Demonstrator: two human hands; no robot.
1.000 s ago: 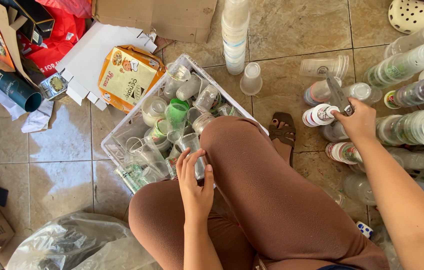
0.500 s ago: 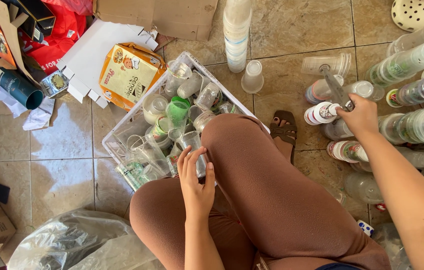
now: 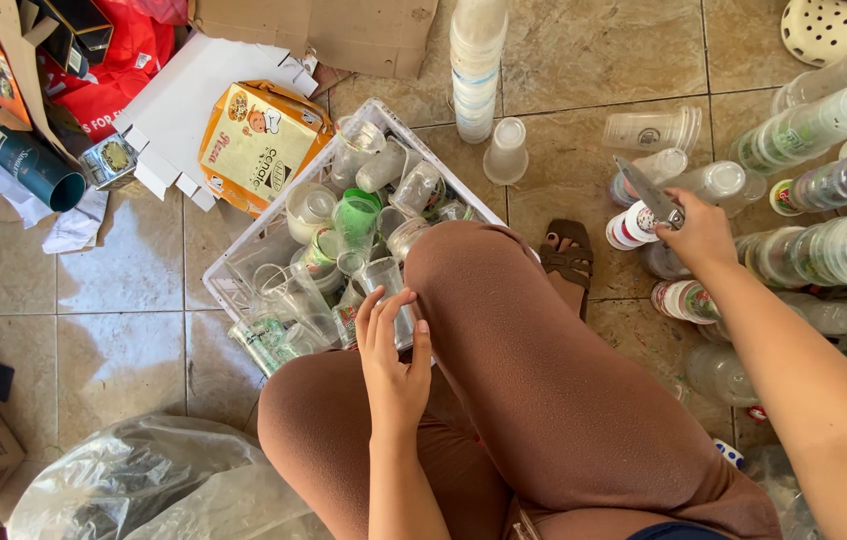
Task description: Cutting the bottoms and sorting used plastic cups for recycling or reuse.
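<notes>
**Hands at the cup crate and the cup rows**

Left hand (image 3: 394, 365) grasps one clear plastic cup (image 3: 387, 283), fingers wrapped around its lower part. The cup sits at the near edge of the white plastic crate (image 3: 227, 287), just beside the raised knee (image 3: 464, 270). Its long axis runs roughly away from the person, with the mouth pointing toward the crate interior.

Right hand (image 3: 701, 235) is clenched around one knife (image 3: 649, 192). The blade points up and to the left in the head view, its long axis diagonal, over the lying cup stacks.

The crate holds one green cup (image 3: 356, 217) among many clear cups; the exact count cannot be told. One upright cup stack (image 3: 475, 65) stands beyond the crate, with one single inverted cup (image 3: 507, 151) beside it. Several cup stacks (image 3: 812, 118) lie on their sides at right. One sandal (image 3: 568, 262) lies on the tiled floor (image 3: 114, 270). One orange paper bag (image 3: 256, 145) lies left of the crate.
</notes>
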